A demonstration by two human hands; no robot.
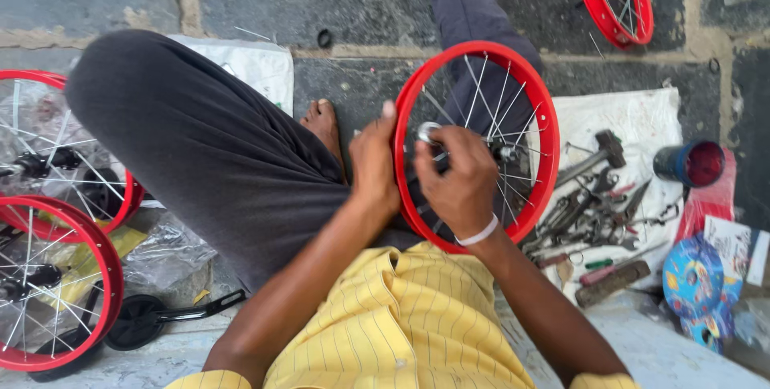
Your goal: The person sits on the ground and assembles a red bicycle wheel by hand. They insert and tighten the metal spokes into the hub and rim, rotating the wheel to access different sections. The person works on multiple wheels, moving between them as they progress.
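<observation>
A small red bicycle wheel rim (547,134) with thin silver spokes stands upright on my lap, between my knees. My left hand (374,166) grips the rim's near left edge, thumb pointing up along it. My right hand (459,180) reaches inside the rim and pinches a small round silver tool (428,131) against the spokes near the hub (499,150). A white band circles my right wrist. Part of the wheel's lower edge is hidden behind my hands.
Two more red spoked wheels (56,277) lie at the left, another (613,0) at the top right. A hammer (597,155), pliers and loose tools (593,216) lie on a white sheet at the right, beside a dark cup (690,163). A small black training wheel (136,321) rests on the stone floor.
</observation>
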